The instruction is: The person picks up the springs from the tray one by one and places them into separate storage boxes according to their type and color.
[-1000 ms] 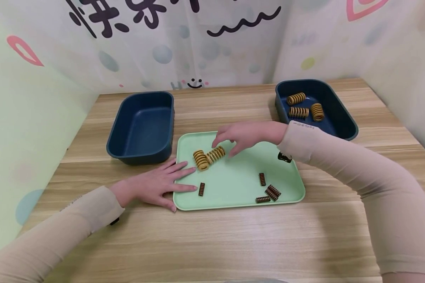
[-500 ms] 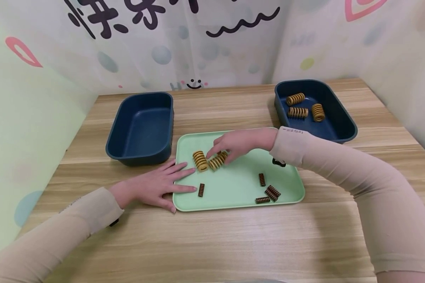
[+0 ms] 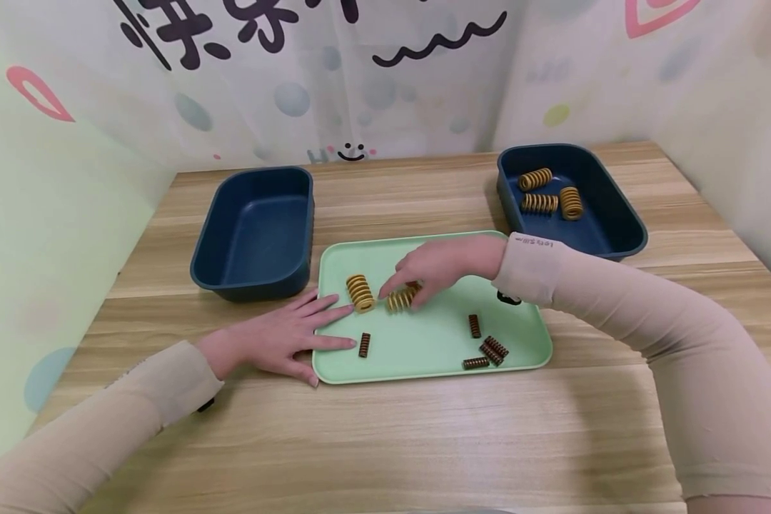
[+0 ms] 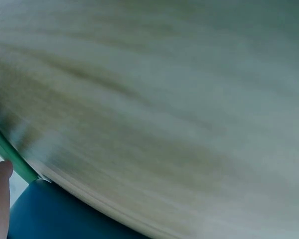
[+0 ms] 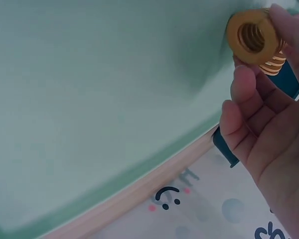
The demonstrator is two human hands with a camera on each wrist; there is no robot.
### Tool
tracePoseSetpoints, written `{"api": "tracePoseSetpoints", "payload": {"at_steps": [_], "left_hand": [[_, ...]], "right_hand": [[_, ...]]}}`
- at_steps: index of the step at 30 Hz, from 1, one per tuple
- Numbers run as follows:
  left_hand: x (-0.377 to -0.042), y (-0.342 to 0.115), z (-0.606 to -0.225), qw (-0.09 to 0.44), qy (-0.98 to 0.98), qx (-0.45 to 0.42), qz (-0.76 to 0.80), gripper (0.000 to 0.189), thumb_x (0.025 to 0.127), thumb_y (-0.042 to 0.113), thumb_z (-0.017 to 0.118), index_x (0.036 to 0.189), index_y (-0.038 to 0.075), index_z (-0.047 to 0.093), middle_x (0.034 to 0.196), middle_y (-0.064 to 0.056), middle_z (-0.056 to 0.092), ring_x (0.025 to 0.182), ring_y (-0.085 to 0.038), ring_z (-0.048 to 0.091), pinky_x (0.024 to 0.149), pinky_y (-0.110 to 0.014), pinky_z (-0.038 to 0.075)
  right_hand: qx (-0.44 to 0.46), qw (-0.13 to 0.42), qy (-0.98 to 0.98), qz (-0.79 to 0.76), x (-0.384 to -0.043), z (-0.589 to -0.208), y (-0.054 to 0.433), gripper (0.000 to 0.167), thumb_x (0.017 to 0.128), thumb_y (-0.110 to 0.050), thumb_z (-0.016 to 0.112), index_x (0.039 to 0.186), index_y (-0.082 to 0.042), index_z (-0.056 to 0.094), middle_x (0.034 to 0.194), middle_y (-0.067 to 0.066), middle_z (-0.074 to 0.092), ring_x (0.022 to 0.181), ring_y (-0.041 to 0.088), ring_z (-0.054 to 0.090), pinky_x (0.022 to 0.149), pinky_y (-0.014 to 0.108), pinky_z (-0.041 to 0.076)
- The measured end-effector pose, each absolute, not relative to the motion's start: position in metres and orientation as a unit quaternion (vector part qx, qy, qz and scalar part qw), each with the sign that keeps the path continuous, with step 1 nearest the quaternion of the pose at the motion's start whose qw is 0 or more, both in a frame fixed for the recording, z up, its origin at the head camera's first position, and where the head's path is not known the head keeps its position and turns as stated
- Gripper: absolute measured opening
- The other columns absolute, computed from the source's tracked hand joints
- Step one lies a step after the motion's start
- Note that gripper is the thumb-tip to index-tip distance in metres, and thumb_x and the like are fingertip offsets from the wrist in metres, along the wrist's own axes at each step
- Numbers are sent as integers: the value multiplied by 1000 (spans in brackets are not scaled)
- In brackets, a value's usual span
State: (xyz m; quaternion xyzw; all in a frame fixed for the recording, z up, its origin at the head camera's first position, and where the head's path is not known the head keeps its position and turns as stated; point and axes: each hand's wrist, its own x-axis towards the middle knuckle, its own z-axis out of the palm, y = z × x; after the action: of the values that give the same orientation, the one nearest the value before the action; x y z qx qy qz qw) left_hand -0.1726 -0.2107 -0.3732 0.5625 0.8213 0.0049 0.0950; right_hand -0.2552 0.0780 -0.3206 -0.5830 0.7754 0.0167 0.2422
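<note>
My right hand (image 3: 438, 265) pinches a gold coil spring (image 3: 398, 300) between thumb and fingers, low over the pale green tray (image 3: 417, 360). In the right wrist view the flat ring end of the spring (image 5: 251, 38) faces the camera, and part of its coil is hidden by the hand. Just left of it, a second gold spring (image 3: 360, 293) lies on the tray. My left hand (image 3: 289, 335) rests spread and straight-fingered across the tray's left edge. Near its fingertips lies a small dark spring (image 3: 364, 345).
Several more small dark springs (image 3: 493, 350) lie at the tray's front right. A deep blue bin (image 3: 255, 287) stands behind the left hand. Another blue bin (image 3: 600, 228), at the back right, contains three gold springs (image 3: 540, 204). A printed cloth (image 3: 424, 107) hangs behind the table.
My right hand has come down onto the gold spring, taken hold of it and shifted it slightly right, apart from the other gold spring. The left hand has stayed in place.
</note>
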Motion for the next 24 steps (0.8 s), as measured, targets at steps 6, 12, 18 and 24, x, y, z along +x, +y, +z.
{"api": "tracePoseSetpoints", "payload": {"at_steps": [6, 12, 18, 24], "left_hand": [[-172, -210, -373, 97, 822, 562, 4, 68, 83, 66, 43, 141, 31, 36, 152, -13, 17, 138, -37, 10, 106, -58, 8], [-172, -210, -372, 97, 822, 561, 5, 68, 83, 66, 43, 140, 30, 37, 152, -13, 17, 138, -37, 10, 106, -58, 8], [-171, -210, -372, 98, 823, 560, 5, 68, 83, 66, 43, 140, 30, 37, 151, -14, 18, 138, -37, 10, 106, -57, 8], [-171, -210, -372, 96, 822, 561, 4, 68, 83, 66, 43, 140, 30, 37, 151, -14, 17, 138, -37, 11, 106, -57, 8]], "right_hand": [[-575, 245, 780, 26, -256, -321, 82, 50, 88, -33, 61, 135, -23, 46, 94, 0, 62, 76, 12, 49, 70, 31, 42], [-544, 282, 789, 47, -256, -321, 87, 60, 85, -31, 65, 139, -24, 39, 120, 3, 58, 92, 15, 52, 79, 35, 43], [-527, 307, 791, 47, -256, -321, 89, 66, 81, -21, 69, 139, -21, 38, 131, 5, 52, 100, 18, 50, 84, 36, 43], [-525, 310, 792, 41, -255, -321, 91, 64, 82, -20, 68, 138, -16, 37, 126, 7, 55, 101, 19, 51, 85, 37, 43]]}}
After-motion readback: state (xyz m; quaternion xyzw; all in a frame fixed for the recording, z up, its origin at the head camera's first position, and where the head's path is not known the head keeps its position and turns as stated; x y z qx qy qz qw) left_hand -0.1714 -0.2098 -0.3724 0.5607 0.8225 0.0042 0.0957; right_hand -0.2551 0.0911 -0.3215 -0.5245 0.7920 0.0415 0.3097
